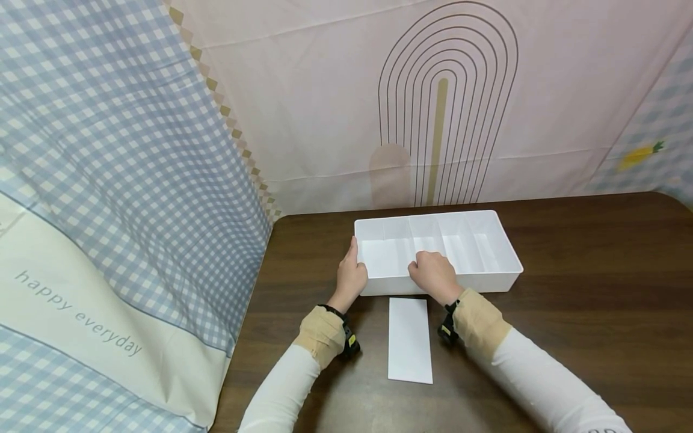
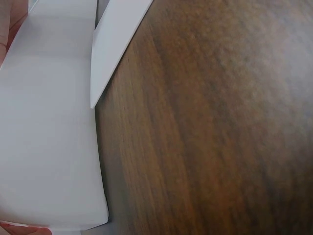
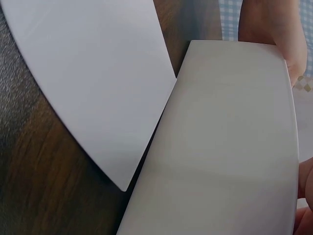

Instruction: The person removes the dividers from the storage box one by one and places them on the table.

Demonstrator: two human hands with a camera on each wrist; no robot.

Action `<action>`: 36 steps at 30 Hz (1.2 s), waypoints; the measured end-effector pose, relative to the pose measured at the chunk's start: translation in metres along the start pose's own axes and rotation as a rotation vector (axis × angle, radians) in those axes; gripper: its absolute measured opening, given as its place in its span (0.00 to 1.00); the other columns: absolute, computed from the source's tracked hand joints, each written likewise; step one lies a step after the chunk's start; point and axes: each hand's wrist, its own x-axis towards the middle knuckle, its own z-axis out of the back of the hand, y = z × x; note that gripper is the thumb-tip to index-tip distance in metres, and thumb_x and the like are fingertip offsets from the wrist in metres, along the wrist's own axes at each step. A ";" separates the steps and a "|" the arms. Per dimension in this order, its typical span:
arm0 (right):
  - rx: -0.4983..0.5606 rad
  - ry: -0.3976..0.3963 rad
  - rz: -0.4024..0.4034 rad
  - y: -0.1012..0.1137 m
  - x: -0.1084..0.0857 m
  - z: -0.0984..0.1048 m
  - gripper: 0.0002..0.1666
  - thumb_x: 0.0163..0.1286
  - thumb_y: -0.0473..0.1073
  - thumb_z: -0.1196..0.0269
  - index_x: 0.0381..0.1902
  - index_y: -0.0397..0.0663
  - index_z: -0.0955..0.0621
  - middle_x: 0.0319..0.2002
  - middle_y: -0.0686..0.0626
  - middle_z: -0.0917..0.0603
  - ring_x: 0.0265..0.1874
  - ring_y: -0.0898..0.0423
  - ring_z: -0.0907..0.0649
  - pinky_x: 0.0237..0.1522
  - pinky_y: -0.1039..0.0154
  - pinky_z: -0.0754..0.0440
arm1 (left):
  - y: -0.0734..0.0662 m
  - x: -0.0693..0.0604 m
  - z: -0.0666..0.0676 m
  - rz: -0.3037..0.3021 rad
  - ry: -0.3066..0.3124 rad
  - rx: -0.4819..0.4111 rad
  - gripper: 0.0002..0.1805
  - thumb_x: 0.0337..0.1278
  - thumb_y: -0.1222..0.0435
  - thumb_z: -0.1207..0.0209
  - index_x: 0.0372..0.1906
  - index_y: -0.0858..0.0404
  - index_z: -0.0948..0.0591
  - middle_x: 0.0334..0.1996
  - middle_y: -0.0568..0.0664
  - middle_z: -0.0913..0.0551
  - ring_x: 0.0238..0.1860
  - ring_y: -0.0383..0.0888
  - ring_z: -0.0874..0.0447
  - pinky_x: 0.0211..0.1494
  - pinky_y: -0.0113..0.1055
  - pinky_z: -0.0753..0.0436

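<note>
A long white divided storage box [image 1: 379,286] sits on the table, its upright dividers [image 1: 451,248] making several compartments. At its left end, my left hand [image 1: 351,276] grips the front corner, with the index finger stretched along the outer side wall. My right hand [image 1: 435,275] reaches over the front rim with curled fingers, at the front end of a divider that it appears to pinch; its fingertips are hidden. Flat in front of the box lies a loose white rectangular panel [image 1: 409,340]. The right wrist view shows that panel [image 3: 98,83] beside the box wall [image 3: 215,137].
Dark wood tabletop [image 1: 585,300] extends to both sides of the box. Behind the table hangs a pale printed cloth [image 1: 319,108], and a blue checked cloth [image 1: 135,120] hangs along the left edge.
</note>
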 end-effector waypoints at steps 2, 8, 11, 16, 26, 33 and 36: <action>-0.001 -0.007 0.004 0.000 0.000 0.000 0.18 0.59 0.39 0.53 0.09 0.49 0.37 0.09 0.52 0.37 0.10 0.57 0.37 0.12 0.66 0.40 | 0.000 0.000 0.000 -0.005 0.001 0.007 0.35 0.50 0.75 0.64 0.68 0.63 0.51 0.66 0.54 0.44 0.64 0.48 0.43 0.62 0.41 0.36; -0.005 -0.030 0.017 -0.001 0.000 -0.001 0.19 0.58 0.38 0.52 0.09 0.50 0.38 0.09 0.53 0.38 0.10 0.57 0.38 0.12 0.66 0.41 | 0.000 0.001 0.000 -0.021 0.006 0.021 0.35 0.50 0.75 0.64 0.68 0.63 0.51 0.66 0.55 0.44 0.50 0.55 0.28 0.54 0.41 0.31; -0.005 -0.032 0.018 -0.001 0.000 -0.001 0.18 0.58 0.38 0.52 0.09 0.50 0.38 0.09 0.52 0.38 0.10 0.57 0.38 0.12 0.66 0.41 | 0.000 0.001 0.000 -0.021 0.007 0.022 0.35 0.50 0.74 0.64 0.68 0.63 0.51 0.66 0.55 0.44 0.52 0.54 0.29 0.55 0.41 0.31; -0.004 -0.034 0.023 -0.001 0.000 -0.002 0.18 0.57 0.38 0.52 0.09 0.49 0.38 0.09 0.52 0.39 0.10 0.57 0.38 0.12 0.66 0.41 | -0.001 0.000 0.000 -0.020 0.007 0.018 0.35 0.50 0.74 0.64 0.68 0.63 0.51 0.66 0.55 0.44 0.58 0.52 0.34 0.57 0.42 0.32; -0.007 -0.049 0.031 -0.001 0.000 -0.003 0.17 0.57 0.37 0.51 0.09 0.49 0.37 0.10 0.52 0.39 0.10 0.57 0.38 0.13 0.66 0.41 | -0.001 0.000 0.000 -0.017 0.006 0.004 0.35 0.50 0.75 0.64 0.68 0.63 0.52 0.66 0.55 0.45 0.63 0.50 0.41 0.60 0.42 0.34; -0.008 -0.066 0.033 -0.002 0.000 -0.005 0.17 0.57 0.37 0.51 0.09 0.48 0.36 0.10 0.52 0.38 0.11 0.57 0.38 0.13 0.66 0.41 | -0.001 -0.001 0.001 -0.015 0.006 0.009 0.35 0.50 0.75 0.64 0.68 0.63 0.51 0.66 0.54 0.45 0.63 0.50 0.40 0.59 0.42 0.33; -0.008 -0.080 0.042 -0.003 0.000 -0.005 0.17 0.56 0.37 0.51 0.09 0.48 0.36 0.09 0.52 0.38 0.11 0.57 0.38 0.13 0.66 0.41 | -0.001 -0.001 0.001 -0.015 0.007 0.007 0.35 0.50 0.75 0.64 0.68 0.63 0.52 0.66 0.54 0.45 0.63 0.49 0.41 0.59 0.42 0.33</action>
